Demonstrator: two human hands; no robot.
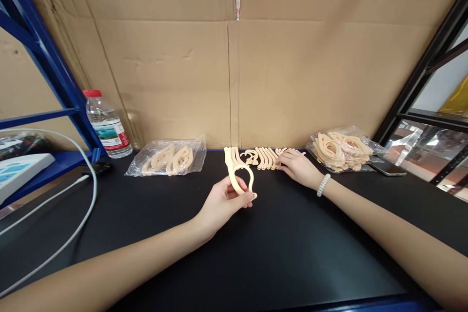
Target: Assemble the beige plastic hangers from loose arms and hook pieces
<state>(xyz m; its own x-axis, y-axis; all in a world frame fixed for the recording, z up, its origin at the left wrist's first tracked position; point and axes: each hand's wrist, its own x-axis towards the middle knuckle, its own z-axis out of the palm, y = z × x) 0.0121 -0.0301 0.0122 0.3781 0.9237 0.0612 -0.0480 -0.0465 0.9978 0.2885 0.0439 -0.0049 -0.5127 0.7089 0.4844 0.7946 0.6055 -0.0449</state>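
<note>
My left hand (226, 202) is closed around a beige plastic folding hanger (234, 178), held up above the black table with its curved hook part near my thumb. Behind it, loose beige hanger arms (266, 157) lie side by side in a row, with a few curved hooks (250, 157) among them. My right hand (298, 168), a pale coiled band on its wrist, reaches to the right end of this row. Its fingers are bent down onto the pieces there, and what lies between the fingertips is hidden.
Clear bags of beige hanger parts lie at left (168, 158) and right (340, 150). A phone (388, 166) rests by the right bag. A water bottle (107, 126) stands at the back left, near a white cable (94, 190). Cardboard (164, 68) walls the back.
</note>
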